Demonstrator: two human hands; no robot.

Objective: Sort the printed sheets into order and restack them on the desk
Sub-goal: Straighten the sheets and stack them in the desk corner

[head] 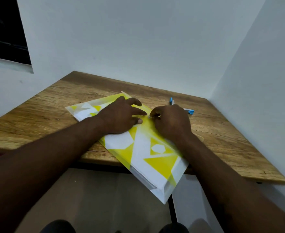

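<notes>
A yellow and white folder lies slanted on the wooden desk. White paper shows through it, so the printed sheets seem to be inside, but I cannot read them. Its near corner hangs over the front edge of the desk. The left hand lies flat and open on top of the folder, fingers spread, pressing it down. The right hand rests on the folder just beside the left one. Its fingertips are pinched together on a small round snap at the folder's flap. A blue and white thing lies on the desk behind the right hand, partly hidden. Pale walls stand behind the desk.
</notes>
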